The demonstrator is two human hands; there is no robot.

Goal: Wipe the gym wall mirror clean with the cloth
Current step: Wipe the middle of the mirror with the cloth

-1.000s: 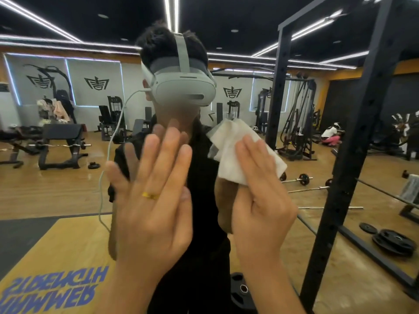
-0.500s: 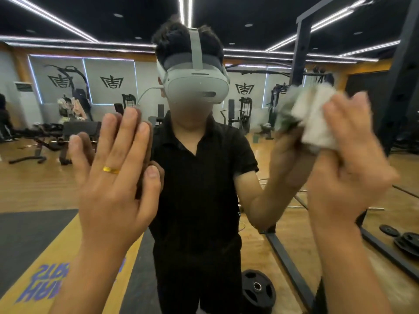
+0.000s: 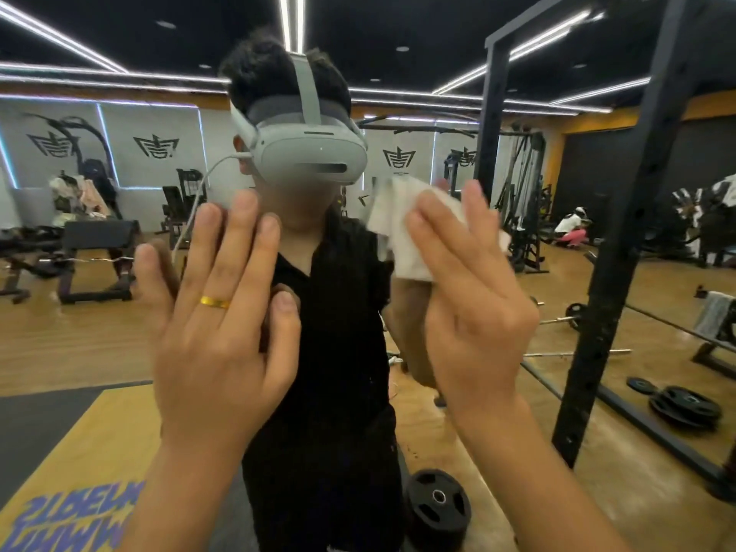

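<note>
The big gym wall mirror (image 3: pixel 71 344) fills the view. The left hand (image 3: pixel 215 352) lies flat on the glass. Its fingers (image 3: pixel 239 249) are straight, a little spread, and point up. They hold nothing. A thin gold ring (image 3: pixel 215 302) sits on one finger.

The right hand (image 3: pixel 474 324) is flat too, with straight fingers (image 3: pixel 434 249) that point up and lean a bit left. They press the soft white cloth (image 3: pixel 398 233) onto the mirror and do not curl round it. The cloth is spread flat between the fingers and the glass. It sticks out above and to the left of the fingertips, and a small bit shows on the far side of the hand. One corner points up and left. The hand hides much of it, so I cannot tell which way its long side runs. This hand looks blurry.

In the mirror, a round black weight plate (image 3: pixel 438 507) lies on the wood floor below the hands. A tall black metal rack (image 3: pixel 621 241) stands to the right of the right fingers.
</note>
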